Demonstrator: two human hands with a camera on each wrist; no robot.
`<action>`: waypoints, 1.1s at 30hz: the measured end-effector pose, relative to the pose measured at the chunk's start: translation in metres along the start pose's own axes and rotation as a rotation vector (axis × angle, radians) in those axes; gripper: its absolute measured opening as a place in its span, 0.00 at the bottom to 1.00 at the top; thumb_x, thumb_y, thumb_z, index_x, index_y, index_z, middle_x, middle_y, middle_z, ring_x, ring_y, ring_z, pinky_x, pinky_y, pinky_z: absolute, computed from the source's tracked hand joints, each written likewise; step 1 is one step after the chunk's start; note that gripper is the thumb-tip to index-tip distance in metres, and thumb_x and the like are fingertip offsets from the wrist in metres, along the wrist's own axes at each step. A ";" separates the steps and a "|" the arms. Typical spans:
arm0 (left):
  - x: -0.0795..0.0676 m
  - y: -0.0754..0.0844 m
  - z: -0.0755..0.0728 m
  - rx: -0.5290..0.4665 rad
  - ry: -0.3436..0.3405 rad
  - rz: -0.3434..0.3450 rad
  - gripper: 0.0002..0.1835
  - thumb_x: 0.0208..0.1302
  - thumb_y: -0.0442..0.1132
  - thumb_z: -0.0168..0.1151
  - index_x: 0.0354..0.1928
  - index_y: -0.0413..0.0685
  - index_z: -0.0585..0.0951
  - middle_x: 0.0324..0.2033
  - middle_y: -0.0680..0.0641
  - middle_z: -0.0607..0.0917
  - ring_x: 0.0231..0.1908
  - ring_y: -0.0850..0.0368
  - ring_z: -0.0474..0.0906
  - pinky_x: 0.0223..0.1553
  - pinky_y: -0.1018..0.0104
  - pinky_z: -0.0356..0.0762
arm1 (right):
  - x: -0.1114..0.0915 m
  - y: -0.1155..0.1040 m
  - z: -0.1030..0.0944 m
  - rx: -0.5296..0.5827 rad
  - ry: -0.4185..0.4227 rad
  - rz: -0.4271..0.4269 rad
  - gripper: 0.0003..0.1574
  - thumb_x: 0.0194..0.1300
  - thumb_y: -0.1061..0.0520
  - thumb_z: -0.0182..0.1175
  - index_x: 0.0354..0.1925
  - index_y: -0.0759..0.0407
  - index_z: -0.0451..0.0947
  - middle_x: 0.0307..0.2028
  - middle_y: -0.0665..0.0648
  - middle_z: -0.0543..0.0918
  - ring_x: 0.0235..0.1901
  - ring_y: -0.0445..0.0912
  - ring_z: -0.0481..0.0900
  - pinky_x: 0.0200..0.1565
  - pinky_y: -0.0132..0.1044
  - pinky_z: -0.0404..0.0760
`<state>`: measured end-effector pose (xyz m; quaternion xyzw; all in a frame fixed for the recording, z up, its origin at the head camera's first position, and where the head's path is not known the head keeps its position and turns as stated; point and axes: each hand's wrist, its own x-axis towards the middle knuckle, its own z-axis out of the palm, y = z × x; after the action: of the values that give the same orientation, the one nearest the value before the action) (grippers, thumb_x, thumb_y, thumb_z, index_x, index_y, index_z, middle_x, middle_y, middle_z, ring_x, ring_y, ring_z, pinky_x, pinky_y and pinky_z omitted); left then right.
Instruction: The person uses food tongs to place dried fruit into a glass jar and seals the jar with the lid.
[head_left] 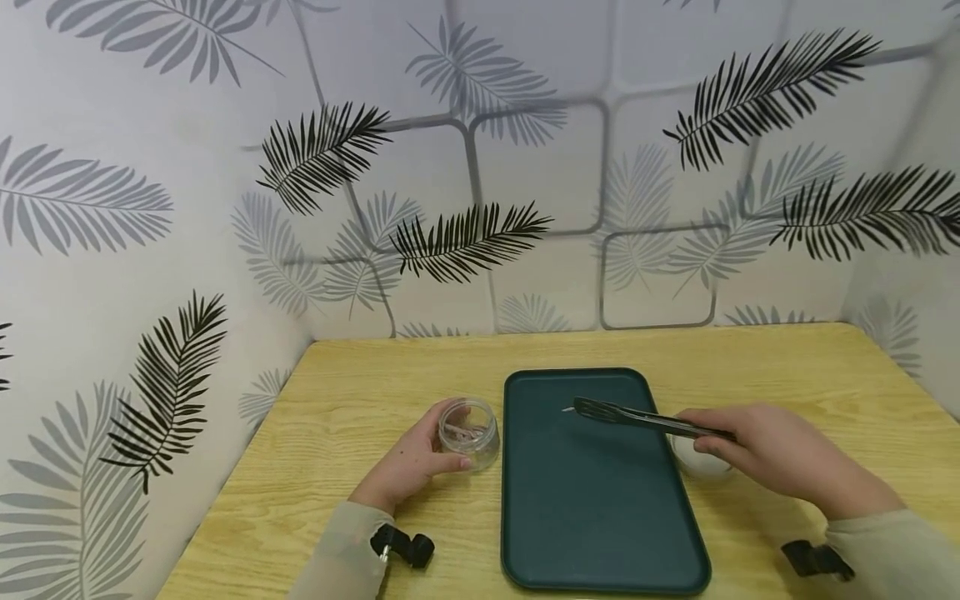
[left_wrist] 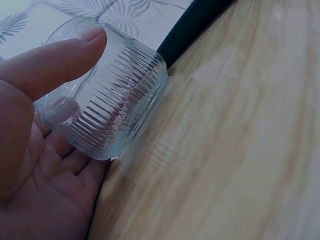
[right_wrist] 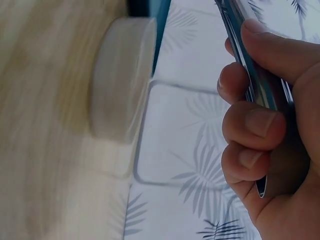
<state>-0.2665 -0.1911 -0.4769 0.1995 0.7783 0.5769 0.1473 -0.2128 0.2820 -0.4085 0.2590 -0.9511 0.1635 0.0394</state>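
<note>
My left hand point(head_left: 416, 458) holds a small clear glass jar point(head_left: 480, 450) upright on the table, just left of the tray. Thumb and fingers are wrapped round its ribbed side, and some pinkish-white pieces point(head_left: 465, 432) lie inside it. My right hand point(head_left: 780, 454) grips metal tongs point(right_wrist: 265, 92) by the handles, fingers curled round them. Their dark heads point(head_left: 592, 410) point left above the tray's upper half. A small whitish bit point(head_left: 567, 409) shows at the tips.
A dark green rectangular tray point(head_left: 600, 508) lies lengthwise on the wood-grain table point(head_left: 375, 383), between the hands. Right of it, partly under my right hand, stands a low white round dish point(right_wrist: 122, 80). Leaf-patterned walls point(head_left: 540, 183) rise behind and beside the table.
</note>
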 end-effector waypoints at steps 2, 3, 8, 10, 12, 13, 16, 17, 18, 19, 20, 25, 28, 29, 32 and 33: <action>0.000 0.000 0.000 0.001 0.002 0.001 0.45 0.61 0.36 0.74 0.77 0.57 0.60 0.73 0.47 0.66 0.71 0.49 0.63 0.68 0.49 0.58 | 0.004 -0.006 -0.002 0.004 0.002 -0.003 0.27 0.70 0.44 0.63 0.63 0.50 0.81 0.50 0.52 0.87 0.39 0.41 0.85 0.35 0.41 0.79; 0.000 -0.001 -0.001 -0.001 0.001 0.000 0.45 0.61 0.36 0.74 0.77 0.57 0.60 0.73 0.47 0.66 0.71 0.49 0.63 0.68 0.49 0.58 | 0.006 -0.010 -0.002 -0.001 0.005 -0.008 0.27 0.70 0.44 0.64 0.63 0.50 0.81 0.50 0.51 0.87 0.38 0.39 0.84 0.34 0.40 0.78; 0.000 0.000 0.000 0.007 0.003 -0.005 0.46 0.61 0.36 0.74 0.77 0.56 0.60 0.73 0.46 0.66 0.71 0.48 0.63 0.68 0.49 0.59 | 0.017 -0.027 -0.003 -0.006 0.018 -0.039 0.26 0.70 0.46 0.64 0.64 0.49 0.80 0.51 0.50 0.87 0.40 0.41 0.85 0.39 0.44 0.82; 0.001 -0.001 -0.001 0.011 0.006 -0.005 0.46 0.60 0.37 0.75 0.77 0.56 0.60 0.73 0.46 0.66 0.70 0.49 0.64 0.68 0.49 0.59 | 0.022 -0.033 -0.002 -0.007 0.027 -0.063 0.26 0.71 0.46 0.63 0.65 0.49 0.80 0.51 0.50 0.87 0.43 0.44 0.86 0.42 0.47 0.83; 0.002 -0.001 -0.001 0.012 0.008 -0.005 0.46 0.60 0.38 0.75 0.77 0.57 0.61 0.72 0.47 0.67 0.70 0.49 0.64 0.68 0.50 0.59 | 0.027 -0.039 -0.001 -0.008 0.030 -0.086 0.27 0.71 0.46 0.63 0.65 0.49 0.79 0.52 0.51 0.86 0.43 0.45 0.86 0.43 0.48 0.82; 0.002 -0.002 -0.001 0.012 0.007 -0.003 0.46 0.60 0.38 0.75 0.76 0.57 0.61 0.72 0.47 0.67 0.70 0.49 0.64 0.68 0.50 0.59 | 0.030 -0.042 -0.001 -0.012 0.032 -0.098 0.27 0.72 0.46 0.62 0.66 0.50 0.79 0.52 0.51 0.86 0.43 0.45 0.86 0.43 0.49 0.83; 0.003 -0.002 -0.001 0.009 0.004 0.000 0.46 0.60 0.37 0.75 0.77 0.56 0.60 0.72 0.46 0.67 0.70 0.49 0.64 0.68 0.50 0.60 | 0.038 -0.051 0.002 -0.022 0.034 -0.119 0.28 0.71 0.47 0.63 0.66 0.49 0.78 0.52 0.50 0.86 0.41 0.43 0.85 0.41 0.47 0.82; 0.003 -0.002 -0.001 0.007 0.003 0.000 0.46 0.60 0.37 0.75 0.77 0.55 0.60 0.73 0.46 0.67 0.70 0.49 0.64 0.67 0.50 0.60 | 0.041 -0.054 0.003 -0.021 0.036 -0.127 0.28 0.71 0.48 0.63 0.66 0.50 0.78 0.52 0.50 0.86 0.40 0.42 0.85 0.41 0.46 0.82; 0.003 -0.003 -0.001 0.006 0.002 0.000 0.46 0.60 0.37 0.75 0.77 0.55 0.60 0.73 0.46 0.66 0.70 0.48 0.64 0.67 0.50 0.60 | 0.044 -0.057 0.004 -0.022 0.037 -0.135 0.28 0.70 0.48 0.64 0.67 0.49 0.78 0.51 0.49 0.86 0.39 0.40 0.85 0.40 0.45 0.82; 0.003 -0.003 -0.001 0.007 0.003 0.000 0.46 0.60 0.37 0.75 0.77 0.55 0.60 0.73 0.46 0.67 0.70 0.48 0.64 0.67 0.50 0.60 | 0.046 -0.061 0.006 -0.019 0.035 -0.141 0.28 0.70 0.48 0.64 0.67 0.49 0.78 0.51 0.48 0.86 0.38 0.39 0.84 0.39 0.43 0.82; 0.003 -0.003 -0.001 0.005 0.003 -0.001 0.46 0.60 0.36 0.75 0.77 0.54 0.60 0.73 0.45 0.67 0.70 0.48 0.64 0.68 0.50 0.60 | 0.049 -0.064 0.007 -0.014 0.033 -0.148 0.29 0.70 0.47 0.64 0.67 0.49 0.78 0.50 0.47 0.86 0.38 0.37 0.84 0.38 0.42 0.81; 0.004 -0.003 0.000 0.013 0.018 -0.008 0.46 0.59 0.36 0.75 0.77 0.57 0.61 0.72 0.47 0.68 0.70 0.50 0.65 0.68 0.50 0.60 | 0.061 -0.078 0.009 -0.008 0.039 -0.181 0.28 0.71 0.45 0.63 0.66 0.48 0.79 0.47 0.44 0.87 0.36 0.35 0.82 0.36 0.39 0.80; 0.005 -0.003 0.000 0.015 0.025 -0.009 0.47 0.59 0.36 0.75 0.77 0.56 0.60 0.72 0.47 0.68 0.70 0.50 0.65 0.68 0.50 0.59 | 0.065 -0.084 0.010 -0.018 0.049 -0.202 0.27 0.70 0.46 0.64 0.64 0.49 0.80 0.45 0.44 0.87 0.35 0.35 0.82 0.34 0.37 0.79; 0.005 -0.002 0.000 0.013 0.026 -0.011 0.47 0.59 0.36 0.75 0.77 0.55 0.60 0.72 0.47 0.68 0.70 0.50 0.65 0.68 0.51 0.59 | 0.066 -0.086 0.010 -0.020 0.048 -0.209 0.27 0.70 0.46 0.64 0.64 0.49 0.80 0.45 0.44 0.87 0.34 0.35 0.82 0.33 0.36 0.78; 0.004 -0.002 0.000 0.002 0.024 -0.018 0.47 0.59 0.34 0.74 0.77 0.55 0.60 0.72 0.47 0.67 0.71 0.50 0.64 0.68 0.51 0.59 | 0.068 -0.090 0.010 -0.018 0.047 -0.221 0.26 0.69 0.48 0.65 0.64 0.49 0.81 0.45 0.45 0.87 0.33 0.34 0.82 0.32 0.35 0.77; 0.004 -0.002 0.001 -0.004 0.023 -0.021 0.47 0.59 0.34 0.74 0.77 0.55 0.60 0.72 0.47 0.67 0.71 0.50 0.64 0.68 0.52 0.60 | 0.069 -0.091 0.010 -0.018 0.045 -0.224 0.26 0.69 0.49 0.65 0.64 0.50 0.80 0.45 0.46 0.87 0.33 0.34 0.82 0.32 0.35 0.77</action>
<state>-0.2702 -0.1890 -0.4789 0.1844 0.7808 0.5791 0.1445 -0.2262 0.1720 -0.3810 0.3597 -0.9164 0.1555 0.0813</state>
